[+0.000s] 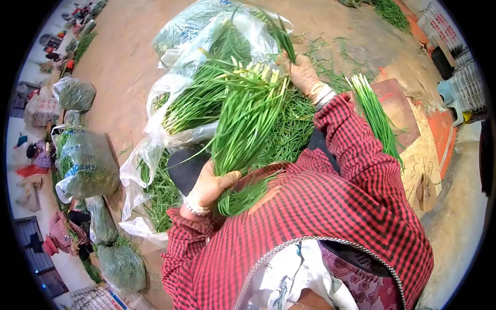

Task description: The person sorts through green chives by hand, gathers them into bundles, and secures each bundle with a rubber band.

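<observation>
My left hand (212,183), in a pale glove, is wrapped around the leafy lower part of a large bunch of garlic chives (250,121). The bunch's pale cut ends point away from me. To the right, my right hand (302,72), also gloved, grips a smaller tuft of chive leaves (281,36) beside those ends. Behind the bunch lies an open clear plastic bag (173,90) with more chives (199,98) inside. Loose green leaves (292,132) are heaped beneath the held bunch, near my knees.
A separate chive bundle (374,113) lies on a brown board (398,106) at my right. Stuffed clear bags (90,165) line the floor at the left, with people (67,232) beyond. Plastic crates (467,77) and a sandal (426,192) are at the right.
</observation>
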Demonstrator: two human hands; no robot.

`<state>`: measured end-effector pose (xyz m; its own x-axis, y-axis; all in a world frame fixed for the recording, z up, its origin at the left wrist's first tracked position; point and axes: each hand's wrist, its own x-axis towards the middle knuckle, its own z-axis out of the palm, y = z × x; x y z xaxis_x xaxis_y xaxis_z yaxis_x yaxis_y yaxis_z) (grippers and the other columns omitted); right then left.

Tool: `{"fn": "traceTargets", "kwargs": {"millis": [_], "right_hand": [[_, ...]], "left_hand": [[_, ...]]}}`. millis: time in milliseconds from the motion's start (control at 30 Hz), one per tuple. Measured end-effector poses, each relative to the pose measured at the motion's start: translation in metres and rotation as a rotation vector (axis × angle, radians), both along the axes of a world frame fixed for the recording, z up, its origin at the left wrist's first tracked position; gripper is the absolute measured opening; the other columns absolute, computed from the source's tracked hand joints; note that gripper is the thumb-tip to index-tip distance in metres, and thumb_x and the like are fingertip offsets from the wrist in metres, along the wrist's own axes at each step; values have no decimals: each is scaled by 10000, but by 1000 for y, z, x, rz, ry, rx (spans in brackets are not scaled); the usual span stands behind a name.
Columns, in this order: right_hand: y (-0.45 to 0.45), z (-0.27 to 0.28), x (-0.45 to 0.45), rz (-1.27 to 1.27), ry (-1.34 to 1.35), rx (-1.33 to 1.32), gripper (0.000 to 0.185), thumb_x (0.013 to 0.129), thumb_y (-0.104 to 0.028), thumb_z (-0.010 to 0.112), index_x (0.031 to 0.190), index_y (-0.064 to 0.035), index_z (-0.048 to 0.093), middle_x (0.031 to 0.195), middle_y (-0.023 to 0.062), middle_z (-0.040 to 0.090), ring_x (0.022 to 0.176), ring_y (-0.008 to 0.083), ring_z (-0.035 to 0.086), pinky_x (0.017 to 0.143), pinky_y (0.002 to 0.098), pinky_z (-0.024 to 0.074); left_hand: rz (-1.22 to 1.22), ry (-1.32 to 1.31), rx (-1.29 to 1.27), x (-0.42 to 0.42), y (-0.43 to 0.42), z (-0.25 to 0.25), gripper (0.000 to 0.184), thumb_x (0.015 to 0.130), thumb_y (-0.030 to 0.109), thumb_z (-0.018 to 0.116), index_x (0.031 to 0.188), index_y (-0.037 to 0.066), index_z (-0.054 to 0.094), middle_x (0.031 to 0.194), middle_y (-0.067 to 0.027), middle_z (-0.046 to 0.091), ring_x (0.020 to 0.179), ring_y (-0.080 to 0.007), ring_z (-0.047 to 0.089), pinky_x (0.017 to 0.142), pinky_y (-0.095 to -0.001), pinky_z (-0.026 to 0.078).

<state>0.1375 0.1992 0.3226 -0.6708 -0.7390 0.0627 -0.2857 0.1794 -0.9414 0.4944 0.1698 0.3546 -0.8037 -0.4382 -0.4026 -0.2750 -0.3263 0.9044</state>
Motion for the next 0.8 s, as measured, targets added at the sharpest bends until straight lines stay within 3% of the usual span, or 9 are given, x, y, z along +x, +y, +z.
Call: {"fn": "traceTargets", "kwargs": {"millis": [67,100,200,267,333,433,500,633,800], "right_hand": [[3,5,-10,-117,80,107,366,919,-381,599,973,-32,691,764,56,667,697,137,604,621,308,479],[8,5,-18,-177,-39,41,379,916,-388,599,968,-24,689,772,61,670,695,146,607,622,317,479],[25,-15,-68,-278,-172,36,410,906,-386,609,1026,1,665,794,85,682,707,175,620,650,342,501],[46,-9,-67,-117,-11,302,481,884,-405,630,1119,15,627,854,105,688,749,183,626,681,336,508],[55,-4,-49,463,770,742,574,849,-448,661,1179,17,597,891,107,678,782,179,627,695,320,502],[45,53,8,383,414,401,670,792,-523,693,1243,-40,580,809,50,650,735,175,628,661,313,491],[41,92,61,549,447,405,706,782,-555,687,1298,-91,554,750,74,649,697,211,644,630,334,498],[18,57,95,559,765,488,495,824,-498,636,1095,-84,609,817,152,678,794,343,669,694,439,524],[8,8,77,355,693,63,249,878,-321,580,999,-106,616,786,188,655,713,339,659,667,433,530]], "left_hand": [[-14,-11,112,13,2,5,380,832,30,686,1190,6,561,902,-20,648,687,-88,566,631,-241,478],[27,16,78,18,6,6,351,821,22,694,1151,15,575,798,1,614,568,-66,507,515,-217,415],[145,23,176,44,13,1,327,814,15,694,1124,20,589,794,-8,620,580,-79,528,514,-223,425],[211,-18,122,48,17,5,301,810,-1,687,1096,20,597,798,-20,631,572,-90,534,504,-232,432],[272,-38,100,48,18,6,281,808,-11,683,1075,14,600,808,-28,642,578,-91,543,510,-234,439],[282,-81,15,45,21,-8,312,803,-8,682,1100,4,587,832,-23,646,595,-78,548,522,-224,443],[254,-114,-54,37,23,-12,356,804,0,683,1143,12,574,848,-10,644,602,-68,544,520,-217,437],[193,-51,-8,18,33,-6,398,813,-13,664,1197,21,562,1081,-31,656,944,-113,609,846,-253,491],[173,-123,62,27,33,-3,379,815,-4,677,1177,26,567,962,-21,660,725,-84,586,628,-227,480]]}}
